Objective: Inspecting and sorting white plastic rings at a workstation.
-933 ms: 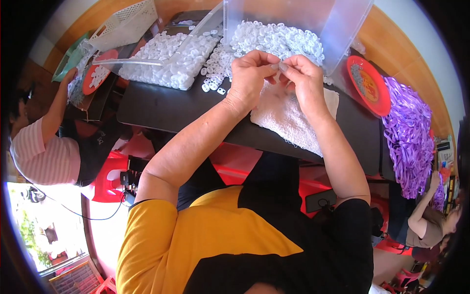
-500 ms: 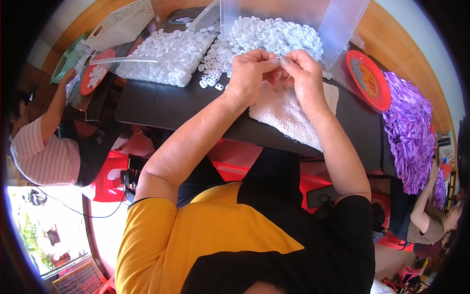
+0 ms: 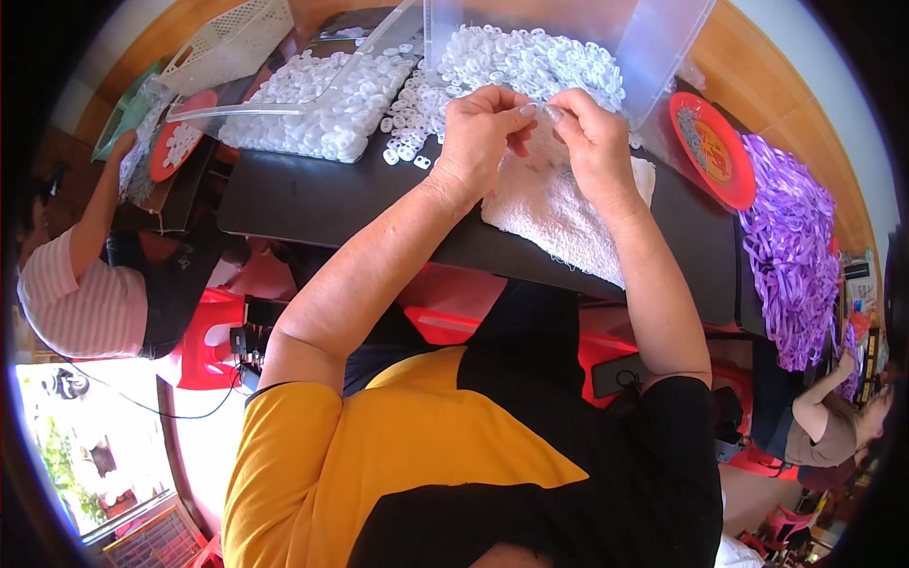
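My left hand (image 3: pixel 483 133) and my right hand (image 3: pixel 592 142) meet fingertip to fingertip above a white towel (image 3: pixel 559 213) on a black table (image 3: pixel 312 204). Between the fingertips both hands pinch a small white plastic piece (image 3: pixel 537 114); its shape is too small to tell. Just beyond the hands lies a heap of white plastic rings (image 3: pixel 516 62) inside a clear plastic bin (image 3: pixel 663 47). A few loose rings (image 3: pixel 402 151) lie on the table to the left of my left hand.
A second heap of white rings (image 3: pixel 312 104) lies further left beside a white basket (image 3: pixel 232 38). At right stand a red plate (image 3: pixel 710 151) and a pile of purple strips (image 3: pixel 791 246). One person in a striped shirt (image 3: pixel 80 303) works at left, another (image 3: pixel 833 426) at lower right.
Both hands stay pinched together over the towel with only slight finger movement. The view has shifted a little.
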### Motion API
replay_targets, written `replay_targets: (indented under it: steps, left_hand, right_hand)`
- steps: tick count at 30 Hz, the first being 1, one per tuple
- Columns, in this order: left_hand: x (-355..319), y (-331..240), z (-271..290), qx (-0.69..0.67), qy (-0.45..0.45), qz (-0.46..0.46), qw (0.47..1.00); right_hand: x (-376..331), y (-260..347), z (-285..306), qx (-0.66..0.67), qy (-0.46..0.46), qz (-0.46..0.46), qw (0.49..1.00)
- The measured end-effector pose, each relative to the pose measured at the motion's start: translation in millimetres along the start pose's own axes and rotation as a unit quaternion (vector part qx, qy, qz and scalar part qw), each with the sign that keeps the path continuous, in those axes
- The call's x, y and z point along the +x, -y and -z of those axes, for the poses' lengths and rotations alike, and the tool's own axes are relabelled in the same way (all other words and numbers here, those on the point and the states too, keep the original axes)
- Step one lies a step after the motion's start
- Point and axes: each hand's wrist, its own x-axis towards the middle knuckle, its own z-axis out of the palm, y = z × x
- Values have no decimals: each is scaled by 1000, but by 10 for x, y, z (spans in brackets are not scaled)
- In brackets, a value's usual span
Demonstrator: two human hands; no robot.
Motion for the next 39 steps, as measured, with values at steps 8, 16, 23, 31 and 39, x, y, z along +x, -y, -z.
replay_targets:
  steps: [8, 16, 23, 31, 39]
  left_hand:
    - [11, 31, -2, 31, -3, -23, 999]
    - [1, 27, -6, 47, -8, -30, 998]
    - [-22, 3, -34, 77, -11, -36, 996]
    - [-27, 23, -27, 76, -12, -43, 996]
    - [-92, 15, -61, 97, -42, -22, 994]
  right_hand:
    - [4, -7, 22, -51, 16, 53, 997]
    - [3, 3, 38, -87, 16, 71, 994]
    - [2, 6, 43, -91, 18, 105, 990]
    - [-3, 19, 40, -93, 20, 119, 988]
    - [-16, 16, -72, -42, 11, 118, 992]
